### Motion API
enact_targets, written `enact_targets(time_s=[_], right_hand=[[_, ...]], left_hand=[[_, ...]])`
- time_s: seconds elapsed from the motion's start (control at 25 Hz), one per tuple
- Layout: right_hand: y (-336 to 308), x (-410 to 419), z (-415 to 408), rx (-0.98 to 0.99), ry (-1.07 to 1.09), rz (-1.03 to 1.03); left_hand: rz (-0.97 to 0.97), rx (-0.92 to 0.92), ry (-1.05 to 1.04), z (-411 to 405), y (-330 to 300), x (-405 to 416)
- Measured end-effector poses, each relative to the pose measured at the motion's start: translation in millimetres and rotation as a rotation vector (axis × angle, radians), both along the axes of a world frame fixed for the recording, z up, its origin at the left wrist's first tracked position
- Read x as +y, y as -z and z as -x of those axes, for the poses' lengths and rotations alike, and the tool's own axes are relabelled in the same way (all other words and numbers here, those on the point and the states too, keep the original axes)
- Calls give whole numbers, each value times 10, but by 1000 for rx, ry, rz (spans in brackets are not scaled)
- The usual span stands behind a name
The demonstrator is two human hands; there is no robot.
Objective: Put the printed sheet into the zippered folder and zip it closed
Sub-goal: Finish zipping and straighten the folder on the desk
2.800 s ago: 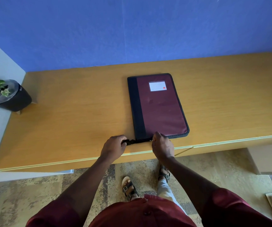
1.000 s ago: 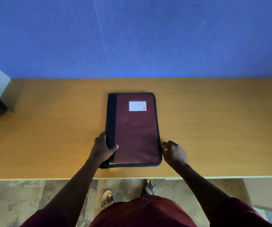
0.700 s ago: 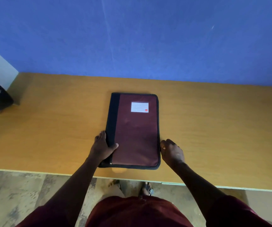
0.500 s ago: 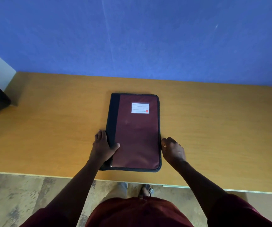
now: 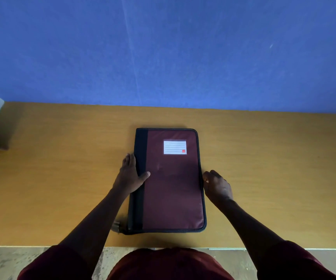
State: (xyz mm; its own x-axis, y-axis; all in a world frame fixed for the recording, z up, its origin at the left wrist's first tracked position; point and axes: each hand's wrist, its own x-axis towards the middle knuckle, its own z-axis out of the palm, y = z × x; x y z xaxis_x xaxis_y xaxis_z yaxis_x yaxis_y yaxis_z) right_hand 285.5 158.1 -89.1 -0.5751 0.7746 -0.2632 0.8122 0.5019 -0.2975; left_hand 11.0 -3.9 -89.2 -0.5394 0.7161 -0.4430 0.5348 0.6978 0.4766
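A wooden desktop [image 5: 62, 178] spans the middle of the frame beneath a blue wall [image 5: 163, 47], with a maroon zippered folder [image 5: 173, 188] lying flat and closed at centre, its black spine strip toward the left and a white lined label [image 5: 174, 147] near its top right. The left hand [image 5: 131, 175] rests at mid-height on the spine edge, fingers laid along the side and thumb spread onto the cover, gripping nothing; it steadies rather than holds. The right hand [image 5: 216, 185] sits loosely curled on the desk, touching the folder's right edge, with nothing in it. The zipper pull [image 5: 116, 227] shows at the folder's lower-left corner, by the near desk edge, suggesting the zip is run to its end. The printed sheet is not visible anywhere; it is presumably inside, though the shut cover hides the contents. If squaring the folder on the desk is the step in hand, light even pressure from both sides should nudge it straight without dragging the pull back. A dark object at the far left edge is too cropped to identify.
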Motion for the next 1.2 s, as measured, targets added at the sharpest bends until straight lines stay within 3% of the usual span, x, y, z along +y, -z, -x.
enact_targets(time_s=[0.72,1.2], right_hand=[[-7,691,605,-68,38,-69],[-78,1374,1098,-123,-51,-158]], left_hand=[[-27,-17,88,606,56,527],[-50,-39,28,625,153,792]])
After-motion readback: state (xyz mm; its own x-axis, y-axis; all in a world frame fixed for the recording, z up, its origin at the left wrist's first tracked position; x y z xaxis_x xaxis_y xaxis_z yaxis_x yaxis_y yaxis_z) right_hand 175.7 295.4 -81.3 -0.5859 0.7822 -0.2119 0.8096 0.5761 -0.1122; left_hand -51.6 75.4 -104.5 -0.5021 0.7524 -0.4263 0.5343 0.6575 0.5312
